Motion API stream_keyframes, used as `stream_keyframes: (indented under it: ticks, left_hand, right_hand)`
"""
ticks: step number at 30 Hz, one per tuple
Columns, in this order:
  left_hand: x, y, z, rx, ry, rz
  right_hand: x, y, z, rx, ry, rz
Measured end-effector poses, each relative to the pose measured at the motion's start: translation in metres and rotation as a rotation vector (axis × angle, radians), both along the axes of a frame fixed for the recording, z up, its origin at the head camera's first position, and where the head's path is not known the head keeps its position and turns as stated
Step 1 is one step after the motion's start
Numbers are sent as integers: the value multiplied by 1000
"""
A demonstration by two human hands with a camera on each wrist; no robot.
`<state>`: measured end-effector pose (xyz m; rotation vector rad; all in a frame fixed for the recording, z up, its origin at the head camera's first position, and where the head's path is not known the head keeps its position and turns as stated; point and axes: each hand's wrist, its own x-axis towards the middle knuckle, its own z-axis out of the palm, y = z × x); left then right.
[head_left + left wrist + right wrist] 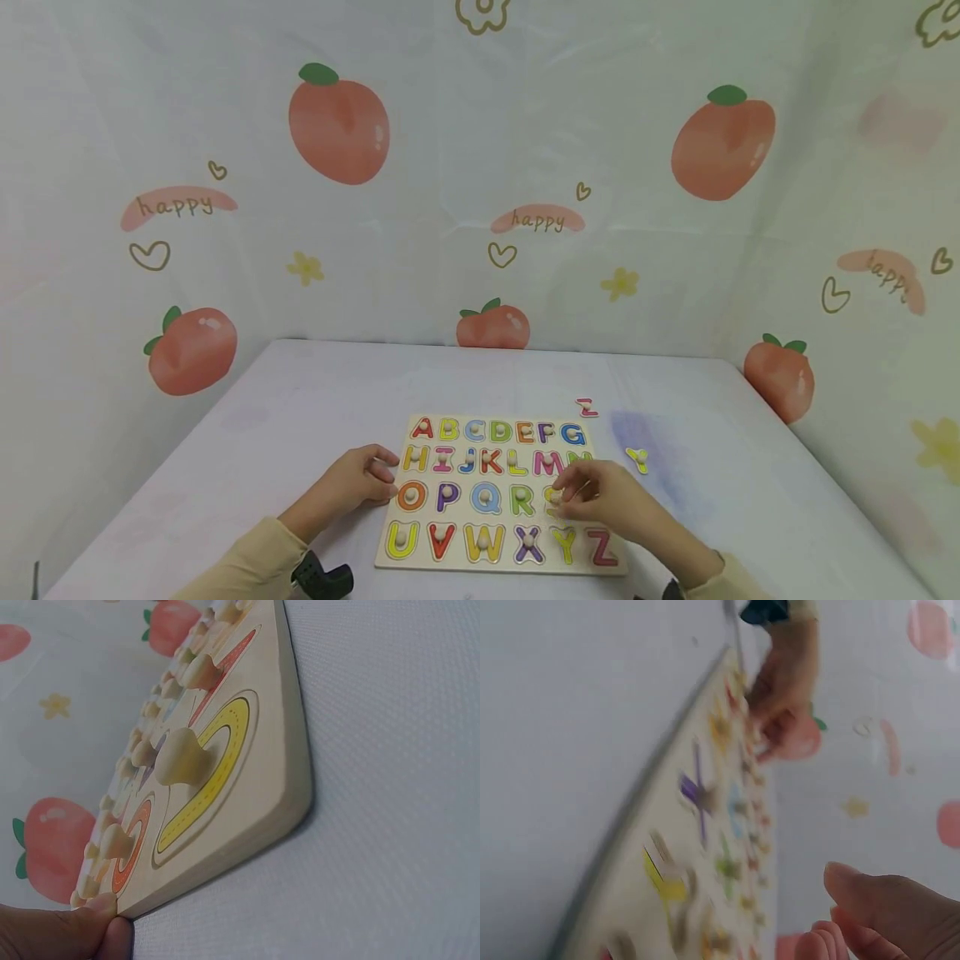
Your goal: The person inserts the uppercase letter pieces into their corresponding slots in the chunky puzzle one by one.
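Note:
A wooden alphabet puzzle board [501,567] lies on the table, with knobbed letter pieces sitting in its rows. My left hand [358,477] holds its left edge beside the H and the O; in the left wrist view the thumb [101,904] lies on the board's rim. My right hand [600,498] hovers over the right part of the board, fingertips by the S, hiding the spot beside it. Nothing shows between its thumb [862,892] and curled fingers in the right wrist view. The Y slot [562,546] and Z slot [602,548] show no knobs.
A loose yellow Y piece [637,460] lies right of the board. A loose red Z piece [587,407] lies behind the board's far right corner. White cloth with fruit prints [540,275] rises behind the table.

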<state>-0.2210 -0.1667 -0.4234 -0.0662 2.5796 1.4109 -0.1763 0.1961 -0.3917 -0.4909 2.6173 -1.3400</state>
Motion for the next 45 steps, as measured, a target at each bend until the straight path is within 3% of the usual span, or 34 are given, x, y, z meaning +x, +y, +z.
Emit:
stream_keyframes:
  ticks: [3,6,10,14,20,29,41,45]
  left_hand:
    - [0,0,1,-5,2,-4]
    - [0,-1,1,-10,-7,0]
    - [0,-1,2,-8,-12,-5]
    - [-1,-1,1,-12,-8,-14]
    - [0,-1,1,-16,-5,-8]
    - [0,0,1,-15,-3,-5]
    - [0,0,0,-6,-1,-8]
    - [-1,1,-1,-7,14,-4]
  right_hand:
    - [-6,17,8,-11,29,-72]
    - [-16,33,11,-13,36,-206]
    - [-30,56,7,31,35,-397]
    - [-41,79,-2,87,37,-472]
    - [-51,103,-17,98,-34,-495]
    - [-60,121,-33,-1,-63,-407]
    - [-64,119,-36,94,-66,-406]
    - [-63,115,-32,147,-109,-436]
